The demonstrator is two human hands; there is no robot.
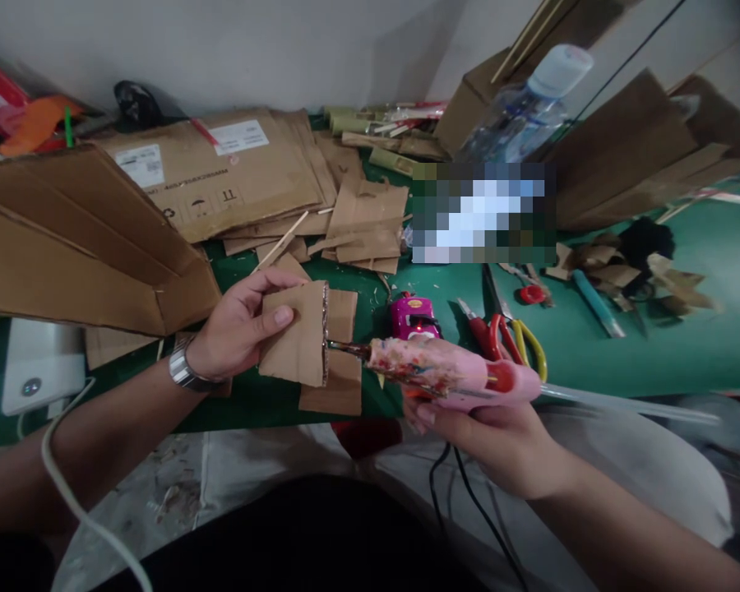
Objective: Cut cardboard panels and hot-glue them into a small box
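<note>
Fingers of the left hand [238,325] pinch a squarish brown corrugated cardboard piece [296,341], thumb on top, rest mostly hidden behind, near side of the green tabletop [703,288]. Right hand [509,444] is wrapped round a glue-smeared pink hot-glue gun [435,370], nozzle tip at the piece's right edge, looks like contact tbh. Can't tell if the trigger's squeezed. Clear glue stick [629,403] pokes out the back. Container-wise: open brown cardboard box [80,242] on the left, inner corner facing near; clear plastic bottle w/ a white cap [509,123] far right, lower part pixelated, so idk what's in it.
</note>
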